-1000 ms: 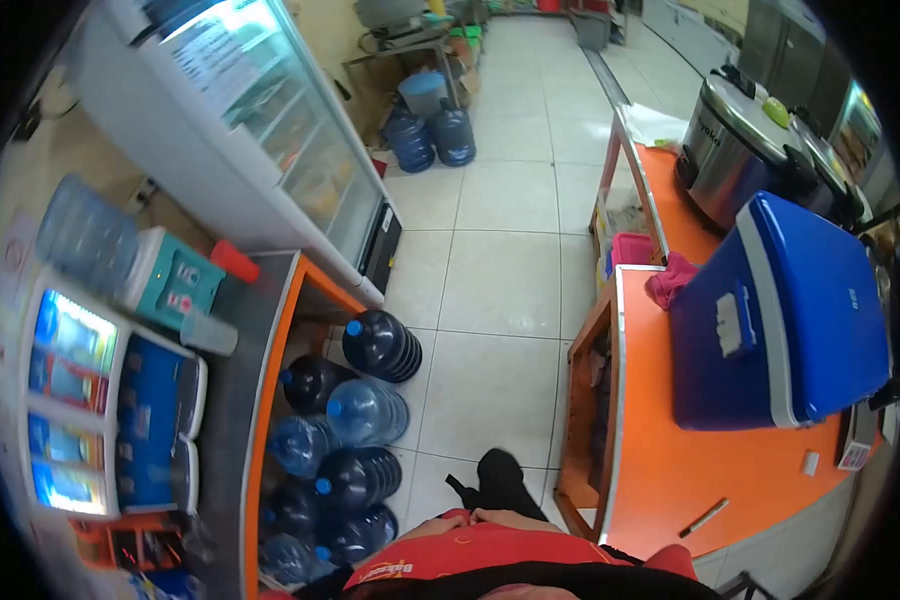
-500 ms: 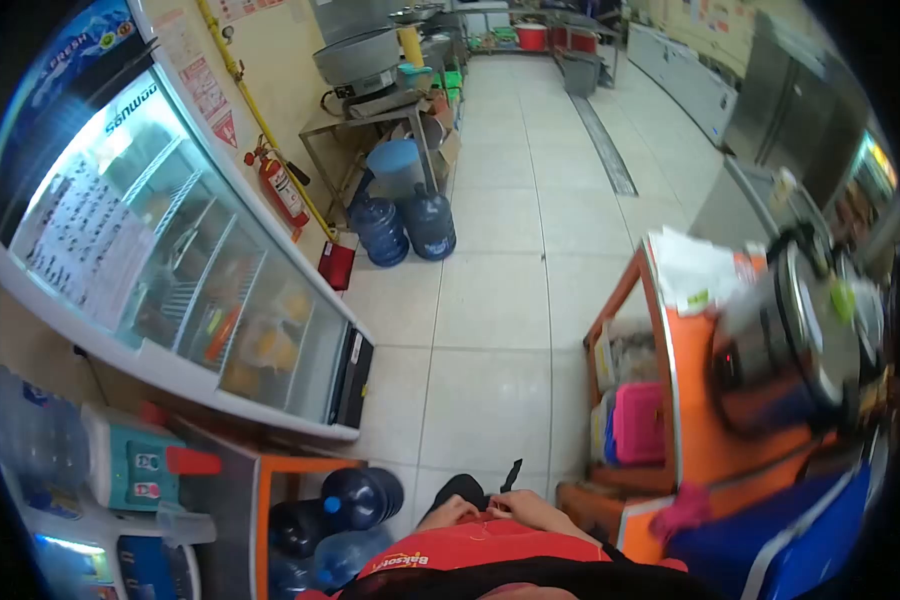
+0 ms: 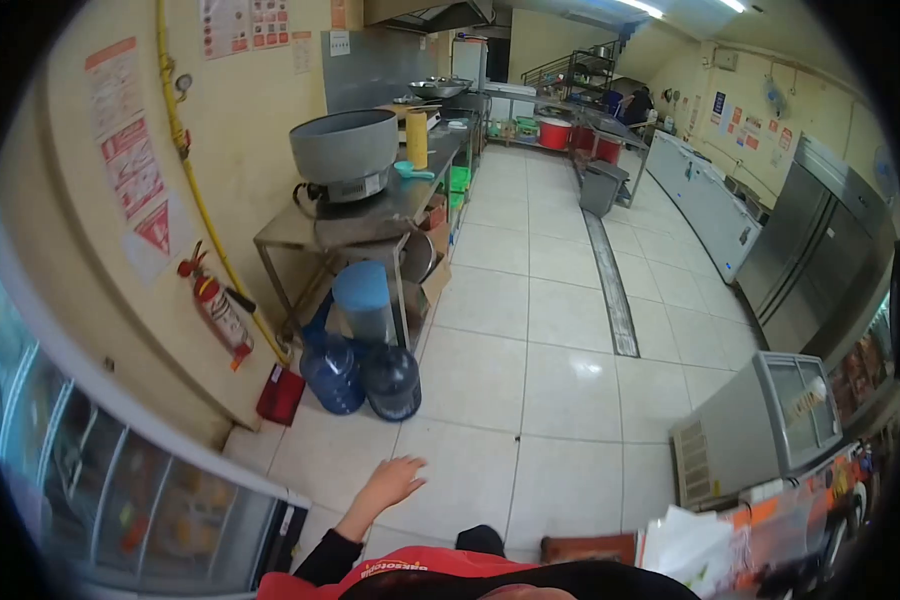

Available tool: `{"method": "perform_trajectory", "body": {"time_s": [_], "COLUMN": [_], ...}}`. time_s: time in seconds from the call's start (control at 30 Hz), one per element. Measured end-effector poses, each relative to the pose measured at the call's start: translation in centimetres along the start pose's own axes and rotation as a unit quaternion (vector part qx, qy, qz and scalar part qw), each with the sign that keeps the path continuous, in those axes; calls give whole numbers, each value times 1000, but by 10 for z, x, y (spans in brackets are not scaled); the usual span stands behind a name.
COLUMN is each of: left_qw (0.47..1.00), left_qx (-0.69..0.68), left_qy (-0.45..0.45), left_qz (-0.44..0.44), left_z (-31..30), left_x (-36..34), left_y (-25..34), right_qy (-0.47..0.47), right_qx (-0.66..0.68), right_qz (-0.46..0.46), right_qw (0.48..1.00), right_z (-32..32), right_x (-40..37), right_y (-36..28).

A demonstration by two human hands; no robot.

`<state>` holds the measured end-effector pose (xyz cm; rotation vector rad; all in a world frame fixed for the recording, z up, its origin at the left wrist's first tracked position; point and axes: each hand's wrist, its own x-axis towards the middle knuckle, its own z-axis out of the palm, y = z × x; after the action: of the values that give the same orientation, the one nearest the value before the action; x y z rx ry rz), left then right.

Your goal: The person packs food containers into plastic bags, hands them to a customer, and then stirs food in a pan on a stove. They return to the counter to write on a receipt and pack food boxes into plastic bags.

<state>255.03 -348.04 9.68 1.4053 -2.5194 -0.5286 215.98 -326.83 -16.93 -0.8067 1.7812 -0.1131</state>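
My left hand [image 3: 395,482] reaches forward over the tiled floor, at the end of a black sleeve [image 3: 332,556]. Its fingers are stretched out, and nothing is in it. Below it is the red garment [image 3: 420,562] I wear, with white lettering on the front. Closest ahead of that hand stand two blue water jugs on the floor, a darker one [image 3: 392,384] and a lighter one [image 3: 332,375]. My right hand is out of sight.
A glass-door fridge [image 3: 130,470] stands close on my left. Beyond are a fire extinguisher [image 3: 220,312] and a steel table [image 3: 370,222] bearing a large round pot [image 3: 343,142]. At right are a chest freezer [image 3: 720,430] and an orange-topped counter [image 3: 760,520]. A floor drain [image 3: 610,290] runs ahead.
Both hands were together at my waist; the left has swung out forward and to the left, and the right has left view. My view has tilted up and moved forward past the fridge.
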Motion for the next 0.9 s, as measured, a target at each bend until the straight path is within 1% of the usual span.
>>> {"method": "perform_trajectory", "body": {"time_s": [0.03,0.1,0.2,0.23,0.3,0.33,0.37,0.4,0.43,0.47,0.5,0.53,0.57,0.6,0.63,0.67,0.7,0.77,0.8,0.87,0.9], "left_qw": [998,994,993,991,994,995,994,991,986,982,976,971,966,959,952,944,946,970,977,971,973], "left_qx": [-16,-19,-33,-65,-82,-89,-109,-132,-161,-177,-192,-197,-200,-211,-220,-229,-251,-174,-141,-166,-172], "left_qy": [39,33,22,20,27,24,17,9,3,-6,-15,-30,-45,-46,-51,-58,-15,23,44,75,116], "left_qz": [48,102,114,111,68,42,18,-7,-32,-69,-105,-132,-157,-182,-206,-232,-204,-169,-151,-155,-104], "left_z": [-11,-29,-45,-50,-33,-25,-24,-23,-23,-29,-34,-33,-37,-39,-51,-59,-44,-65,-79,-127,-146], "left_x": [59,167,298,335,407,430,449,465,482,500,518,535,560,591,621,649,684,768,815,907,950], "left_y": [-2,-5,-17,-25,-58,-79,-98,-117,-133,-148,-165,-188,-207,-227,-243,-261,-297,-337,-349,-356,-363], "right_qy": [-2,-3,-8,-9,1,9,23,49,85,132,199,239,223,236,255,245,247,135,150,170,190], "right_qx": [5,16,20,18,6,-7,-28,-57,-94,-127,-159,-193,-87,-52,-62,-64,-66,-9,-47,-122,-144], "right_qz": [37,88,126,132,116,96,57,-2,-85,-198,-337,-395,-466,-521,-562,-597,-655,-676,-685,-691,-693], "right_qw": [999,996,992,991,993,995,998,997,988,963,906,866,852,819,784,761,711,724,711,691,680], "right_z": [-25,-71,-140,-164,-220,-246,-275,-305,-339,-378,-422,-458,-490,-515,-536,-555,-570,-590,-606,-633,-648], "right_x": [15,57,146,181,254,297,350,412,474,532,550,559,521,494,479,469,457,442,454,485,498], "right_y": [-9,-40,-95,-118,-183,-218,-255,-301,-362,-444,-556,-669,-780,-877,-956,-1023,-1079,-1173,-1216,-1288,-1323]}}
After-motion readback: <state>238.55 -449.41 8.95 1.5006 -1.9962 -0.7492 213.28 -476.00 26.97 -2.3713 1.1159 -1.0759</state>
